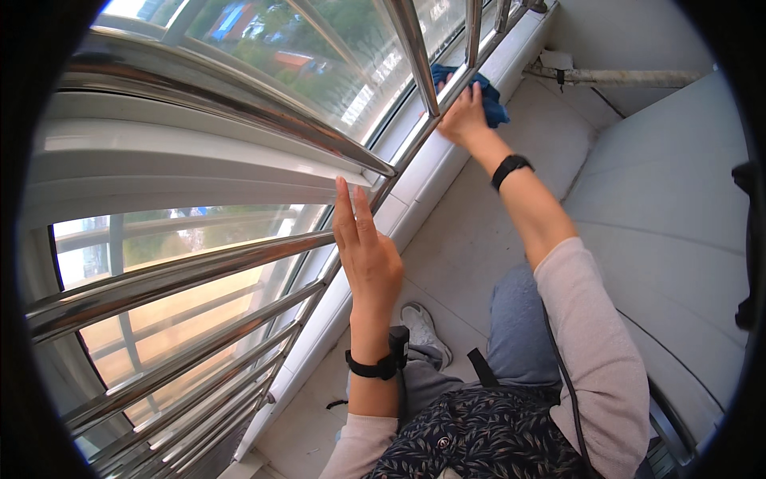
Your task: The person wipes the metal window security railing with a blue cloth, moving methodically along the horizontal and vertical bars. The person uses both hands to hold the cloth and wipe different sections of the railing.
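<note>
My right hand [464, 117] reaches forward to the low window ledge with a blue cloth [492, 103] under and around its fingers. The cloth lies over the bottom metal rail [413, 146] and the ledge beside it, partly hidden by the rail and the hand. Closer to me, my left hand [366, 254] is raised at the railing, fingers extended and pointing up the picture, by the lower end of a metal bar [299, 240]. Nothing shows in it; its palm side is hidden, and contact with the rail cannot be told.
Polished metal bars [239, 102] run in front of the sliding window's white frame [179, 158]. A tiled ledge [428, 173] follows the window's foot. On the right stand a large pale panel [664, 197] and a pipe [628, 78] near the wall. My shoe [422, 326] rests on the tiled floor.
</note>
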